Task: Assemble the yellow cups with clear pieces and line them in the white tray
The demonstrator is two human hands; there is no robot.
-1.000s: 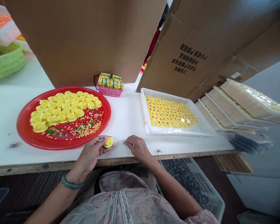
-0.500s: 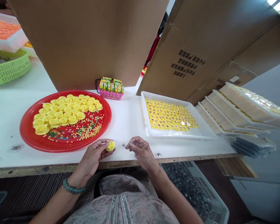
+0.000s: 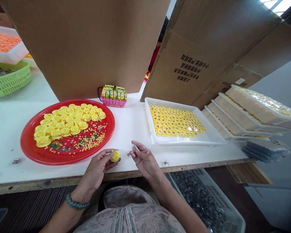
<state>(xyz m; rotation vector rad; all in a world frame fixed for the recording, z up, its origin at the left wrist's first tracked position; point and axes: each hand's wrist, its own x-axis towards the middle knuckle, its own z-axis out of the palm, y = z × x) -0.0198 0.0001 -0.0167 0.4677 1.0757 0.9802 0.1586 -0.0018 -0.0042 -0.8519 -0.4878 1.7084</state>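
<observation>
Right, nearest of all, one green beaded bracelet (image 3: 77, 202) circles the left wrist, and one grey crate (image 3: 208, 197) below the table edge holds clear pieces, too many to count. At the front of the white table (image 3: 129, 124), the left hand (image 3: 99, 166) has its thumb and fingers closed on one yellow cup (image 3: 115, 156), open side up, just right of the red tray. The right hand (image 3: 146, 161) pinches one small clear piece (image 3: 133, 149) between thumb and forefinger. Two more small pieces lie on the table: one silvery piece (image 3: 128, 154) between the hands, one shiny piece (image 3: 165, 163) near the edge. Two clear discs (image 3: 16, 161) lie at the far left of the front edge.

Further in, one red tray (image 3: 65, 158) carries dozens of yellow cups (image 3: 69, 119), overlapping, with many tiny pale dots (image 3: 93, 141) beside them. To the right, one white tray (image 3: 184, 141) holds rows of yellow pieces (image 3: 174, 119), many dozens. Beyond its right end lean four stacked trays (image 3: 242, 110), with dark flat packs (image 3: 264, 150), number unclear, before them.

Behind stand one pink basket (image 3: 113, 103) with seven small boxes (image 3: 114, 94) in its front row, one green basket (image 3: 11, 79), one tub of orange pieces (image 3: 5, 43) and two large cardboard panels (image 3: 99, 42).
</observation>
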